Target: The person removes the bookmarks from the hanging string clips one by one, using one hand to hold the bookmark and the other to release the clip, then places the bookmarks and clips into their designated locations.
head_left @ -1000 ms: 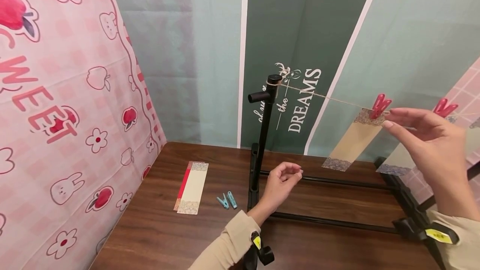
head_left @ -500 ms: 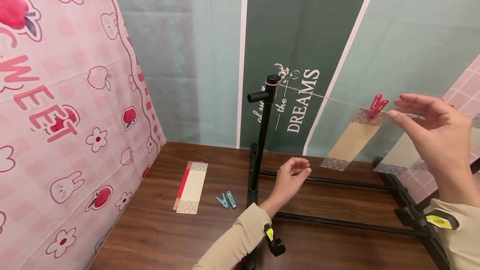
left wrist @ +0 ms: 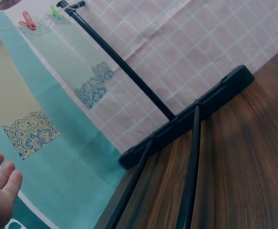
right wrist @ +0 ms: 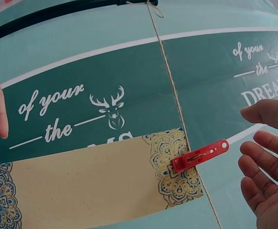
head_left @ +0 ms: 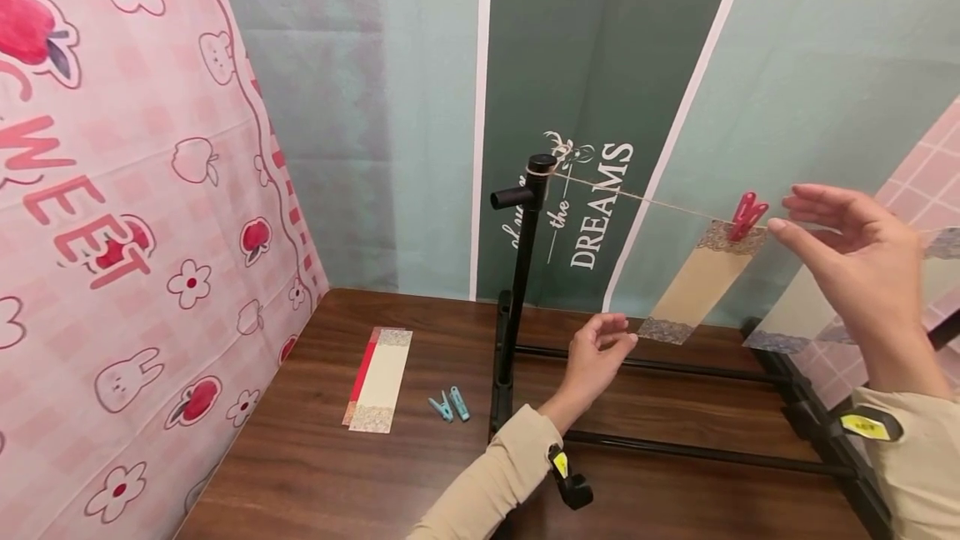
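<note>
Your tan card [right wrist: 84, 183] hangs from the string [right wrist: 171, 78], nipped there by the red clip [right wrist: 200, 156], so neither hand bears it: right hand [head_left: 866, 265] loose beside the clip, left hand [head_left: 591, 365] relaxed near the card's lower edge, both empty. The black post [head_left: 522, 273] holds the string up.

A long tan paper strip [head_left: 697, 283], banded at both ends with blue-and-yellow lacework, is hung below the twine [right wrist: 177, 99]. Its upper end is clamped to the twine by a red clothespin [head_left: 743, 227], whose handles are raised above it.
</note>
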{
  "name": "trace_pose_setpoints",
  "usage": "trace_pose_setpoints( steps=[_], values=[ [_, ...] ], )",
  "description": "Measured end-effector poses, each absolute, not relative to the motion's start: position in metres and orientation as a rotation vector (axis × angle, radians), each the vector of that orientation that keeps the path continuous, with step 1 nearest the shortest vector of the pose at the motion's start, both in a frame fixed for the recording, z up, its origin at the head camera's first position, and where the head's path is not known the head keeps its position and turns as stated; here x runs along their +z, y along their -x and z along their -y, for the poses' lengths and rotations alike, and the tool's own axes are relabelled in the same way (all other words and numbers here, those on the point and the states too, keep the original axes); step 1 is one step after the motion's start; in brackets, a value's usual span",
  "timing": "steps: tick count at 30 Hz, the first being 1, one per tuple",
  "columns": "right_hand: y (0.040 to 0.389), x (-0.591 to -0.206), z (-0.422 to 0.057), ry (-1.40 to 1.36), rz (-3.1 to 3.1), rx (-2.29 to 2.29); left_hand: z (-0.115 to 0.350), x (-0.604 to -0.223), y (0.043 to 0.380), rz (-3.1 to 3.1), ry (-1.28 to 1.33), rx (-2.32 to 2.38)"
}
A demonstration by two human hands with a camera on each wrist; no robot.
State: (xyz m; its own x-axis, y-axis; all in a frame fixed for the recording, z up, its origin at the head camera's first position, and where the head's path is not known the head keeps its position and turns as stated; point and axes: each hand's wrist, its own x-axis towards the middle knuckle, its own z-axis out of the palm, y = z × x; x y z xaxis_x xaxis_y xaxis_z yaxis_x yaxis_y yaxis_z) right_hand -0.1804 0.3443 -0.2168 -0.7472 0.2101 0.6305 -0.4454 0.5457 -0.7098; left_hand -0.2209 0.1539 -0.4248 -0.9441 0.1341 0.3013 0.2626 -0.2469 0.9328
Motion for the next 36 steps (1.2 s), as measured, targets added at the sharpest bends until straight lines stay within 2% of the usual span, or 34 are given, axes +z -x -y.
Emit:
trace_pose_setpoints(
  steps=[36],
  values=[
    [0.205, -0.222, -0.359, -0.245, 2.375, 1.124, -0.178, -0.424, 0.224, 1.964, 0.467, -2.487]
  ],
)
